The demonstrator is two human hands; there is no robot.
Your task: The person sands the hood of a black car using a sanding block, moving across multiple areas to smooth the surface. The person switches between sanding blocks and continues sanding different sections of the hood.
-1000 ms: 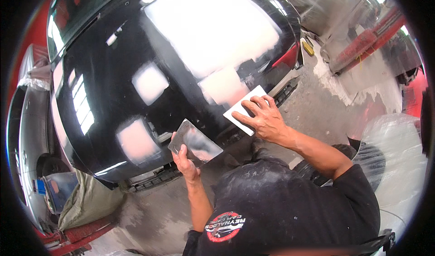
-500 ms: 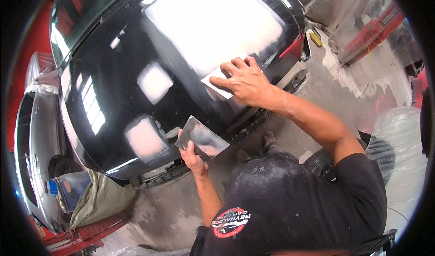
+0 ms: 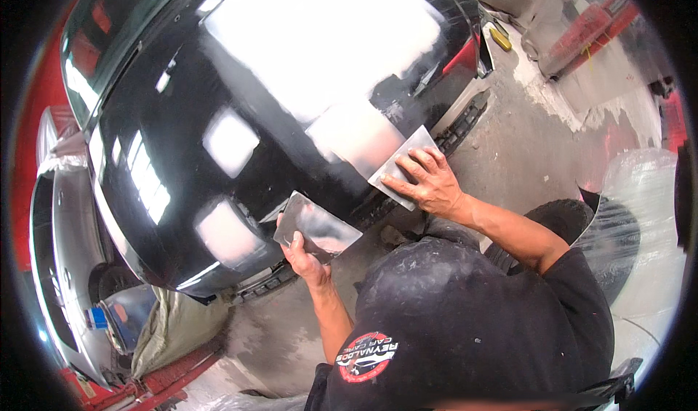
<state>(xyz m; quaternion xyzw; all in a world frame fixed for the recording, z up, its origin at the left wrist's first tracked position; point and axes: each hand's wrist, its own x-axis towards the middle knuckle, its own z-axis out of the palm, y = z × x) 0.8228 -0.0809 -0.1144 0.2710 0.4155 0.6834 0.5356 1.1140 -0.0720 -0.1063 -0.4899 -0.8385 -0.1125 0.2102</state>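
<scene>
In my left hand (image 3: pixel 308 263) is a shiny rectangular metal plate (image 3: pixel 321 226), its thumb on top and the other fingers mostly hidden beneath. My right hand (image 3: pixel 433 186) grips a thin pale rectangular spreader (image 3: pixel 415 139), with several fingers spread over its face. The spreader overlaps the front edge of a black car hood (image 3: pixel 280 146); whether it touches the hood I cannot tell. Just beyond it lies a pinkish-white patch (image 3: pixel 354 136), adjoining a large white patch (image 3: pixel 327 37). Two smaller pale patches, one white (image 3: pixel 231 144) and one pinkish (image 3: pixel 227 231), show farther left.
A silver car (image 3: pixel 74 236) stands at the left beside a covered bundle (image 3: pixel 178 331) on a red frame. To the right are a tyre (image 3: pixel 560 218), plastic-wrapped material (image 3: pixel 647 207) and a red metal post (image 3: pixel 592 22). A yellow object (image 3: pixel 500 39) lies beyond the hood corner.
My right hand has drawn the spreader toward me and rightward, from the pinkish-white patch to the hood's front edge. My left hand keeps the metal plate in nearly the same place. The view has shifted slightly.
</scene>
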